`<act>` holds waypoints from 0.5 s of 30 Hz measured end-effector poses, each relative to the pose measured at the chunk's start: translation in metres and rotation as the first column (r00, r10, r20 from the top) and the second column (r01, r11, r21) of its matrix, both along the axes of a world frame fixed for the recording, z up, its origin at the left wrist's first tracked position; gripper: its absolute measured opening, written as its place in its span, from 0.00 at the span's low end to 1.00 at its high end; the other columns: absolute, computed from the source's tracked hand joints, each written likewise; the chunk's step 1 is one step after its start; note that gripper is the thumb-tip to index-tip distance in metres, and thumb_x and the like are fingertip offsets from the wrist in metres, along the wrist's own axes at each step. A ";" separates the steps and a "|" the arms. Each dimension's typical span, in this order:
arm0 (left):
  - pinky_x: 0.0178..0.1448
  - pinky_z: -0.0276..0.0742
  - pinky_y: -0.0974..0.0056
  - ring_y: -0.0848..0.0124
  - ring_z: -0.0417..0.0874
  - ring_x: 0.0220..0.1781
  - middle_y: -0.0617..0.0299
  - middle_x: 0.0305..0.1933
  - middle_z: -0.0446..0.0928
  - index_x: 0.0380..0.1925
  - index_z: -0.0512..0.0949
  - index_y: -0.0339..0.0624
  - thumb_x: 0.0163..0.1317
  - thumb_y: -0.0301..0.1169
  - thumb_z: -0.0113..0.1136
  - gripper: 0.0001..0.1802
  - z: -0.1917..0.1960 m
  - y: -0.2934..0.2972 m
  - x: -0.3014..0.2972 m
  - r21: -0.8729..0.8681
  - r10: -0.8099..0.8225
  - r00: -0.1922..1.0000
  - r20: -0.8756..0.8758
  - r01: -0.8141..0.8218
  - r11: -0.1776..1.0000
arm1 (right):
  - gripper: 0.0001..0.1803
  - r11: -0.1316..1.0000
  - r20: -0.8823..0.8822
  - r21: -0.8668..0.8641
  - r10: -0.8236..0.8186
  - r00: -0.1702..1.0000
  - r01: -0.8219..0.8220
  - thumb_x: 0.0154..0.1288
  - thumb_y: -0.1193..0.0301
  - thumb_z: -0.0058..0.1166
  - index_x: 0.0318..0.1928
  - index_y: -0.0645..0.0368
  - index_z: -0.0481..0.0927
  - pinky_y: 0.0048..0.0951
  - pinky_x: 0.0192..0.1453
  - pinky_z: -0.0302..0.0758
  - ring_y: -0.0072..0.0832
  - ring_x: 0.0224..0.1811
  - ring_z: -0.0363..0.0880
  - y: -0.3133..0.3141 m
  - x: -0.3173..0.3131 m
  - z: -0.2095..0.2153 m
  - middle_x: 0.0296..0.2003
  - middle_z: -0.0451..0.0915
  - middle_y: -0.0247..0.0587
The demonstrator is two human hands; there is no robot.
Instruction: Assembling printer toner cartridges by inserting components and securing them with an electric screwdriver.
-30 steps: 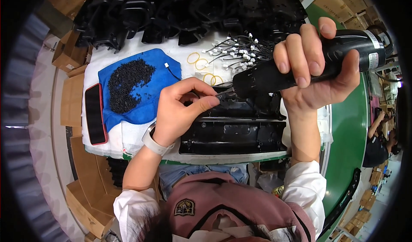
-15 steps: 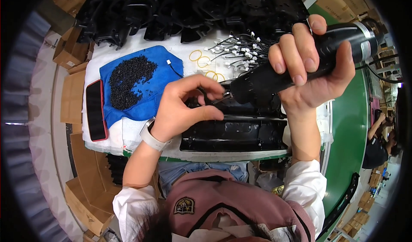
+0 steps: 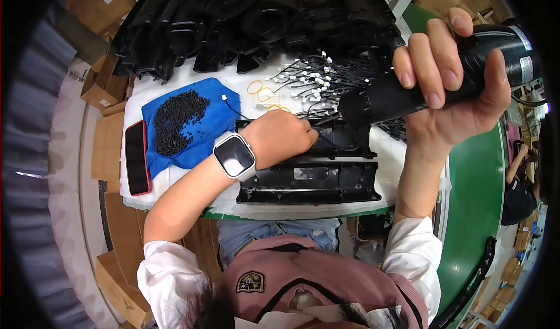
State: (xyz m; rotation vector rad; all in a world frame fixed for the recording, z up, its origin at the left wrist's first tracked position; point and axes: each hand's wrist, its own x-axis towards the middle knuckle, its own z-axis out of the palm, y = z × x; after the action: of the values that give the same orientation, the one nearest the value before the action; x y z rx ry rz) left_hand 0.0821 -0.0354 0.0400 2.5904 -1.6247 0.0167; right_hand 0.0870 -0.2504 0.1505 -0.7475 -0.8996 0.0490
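Note:
My right hand (image 3: 452, 104) is wrapped around a black electric screwdriver (image 3: 373, 104), its bit end pointing left over the bench. My left hand (image 3: 279, 136), back upward and fingers curled together, rests over a long black plastic housing (image 3: 350, 135). Whatever its fingertips hold is hidden. From that housing a thin black cable with a white connector (image 3: 224, 97) reaches onto a blue cloth (image 3: 216, 124). A second black plastic housing (image 3: 274, 190) lies nearer me, its hollow side up. On the cloth is a heap of small black screws (image 3: 175, 122).
A phone (image 3: 137, 157) lies left of the cloth. Yellow rubber bands (image 3: 255, 87) and a bundle of black cables with white connectors (image 3: 318, 81) lie behind my left hand. Black plastic parts (image 3: 262, 25) are piled at the back. A person (image 3: 519, 192) is at far right.
My left hand has turned back-up and its fingers have closed, moving from beside the screwdriver bit down over the far housing. The screwdriver has shifted right in my right hand.

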 end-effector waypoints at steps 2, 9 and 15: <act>0.30 0.76 0.60 0.61 0.81 0.30 0.60 0.27 0.74 0.36 0.76 0.43 0.52 0.28 0.58 0.10 -0.002 -0.001 -0.004 0.021 0.028 0.997 0.071 -0.030 0.999 | 0.21 1.000 0.003 0.005 -0.021 1.000 0.021 0.66 0.58 0.50 0.49 0.60 0.67 0.29 0.36 0.65 0.19 0.19 0.66 -0.002 -0.002 0.003 0.23 0.67 0.28; 0.35 0.78 0.71 0.71 0.83 0.31 0.60 0.34 0.82 0.42 0.83 0.42 0.54 0.19 0.62 0.14 0.052 0.047 0.005 -0.802 0.436 0.900 -0.027 -0.280 0.528 | 0.21 0.998 0.010 0.040 -0.057 0.998 0.056 0.63 0.60 0.52 0.48 0.63 0.68 0.29 0.38 0.64 0.21 0.21 0.65 -0.019 -0.006 0.014 0.24 0.67 0.30; 0.39 0.78 0.73 0.73 0.84 0.34 0.59 0.32 0.82 0.49 0.78 0.30 0.59 0.18 0.61 0.17 0.067 0.075 -0.042 -0.781 0.322 0.793 -0.517 -0.591 0.203 | 0.21 0.992 0.021 0.073 -0.104 0.994 0.102 0.60 0.63 0.53 0.46 0.66 0.68 0.29 0.40 0.61 0.21 0.22 0.64 -0.036 -0.003 0.018 0.24 0.67 0.32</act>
State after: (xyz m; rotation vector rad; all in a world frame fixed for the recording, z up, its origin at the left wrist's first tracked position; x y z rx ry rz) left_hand 0.0398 0.0391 0.1067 1.8440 -0.3444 0.4933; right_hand 0.0842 -0.2862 0.1682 -0.7279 -0.8801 -0.0836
